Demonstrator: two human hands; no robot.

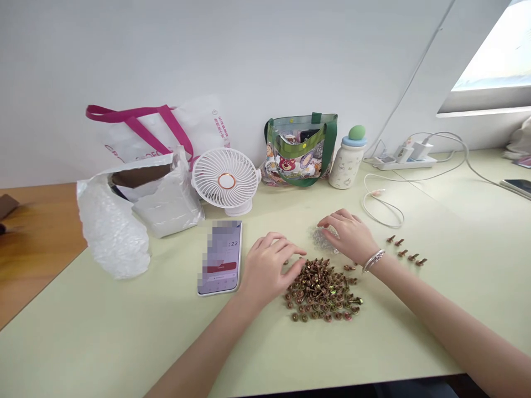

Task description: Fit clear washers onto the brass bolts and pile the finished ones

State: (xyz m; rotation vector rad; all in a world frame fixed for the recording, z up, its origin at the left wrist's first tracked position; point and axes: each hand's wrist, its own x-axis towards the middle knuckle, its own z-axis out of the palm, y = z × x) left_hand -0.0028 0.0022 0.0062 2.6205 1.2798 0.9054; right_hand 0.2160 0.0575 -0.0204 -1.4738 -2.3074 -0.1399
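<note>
My left hand [271, 268] hovers at the left edge of a heap of brassy bolts [321, 284] with round flanged heads. Its thumb and fingers are apart, and nothing shows between them. Beyond the heap, my right hand [347, 235] is over a patch of small clear pieces [321, 239], too tiny to make out well. The right fingers curve down, with a small gap visible between thumb and index fingertips. A silver bracelet [374, 260] circles the right wrist. Several more bolts [403, 253] lie apart from the heap, to the right of that wrist.
A phone [219, 260] lies left of my left hand. Behind it stand a white fan [226, 178], a torn white plastic package [124, 221] and a white bag [199, 127]. A patterned bag [296, 157], a bottle [347, 163] and a power strip [404, 163] with cables line the wall.
</note>
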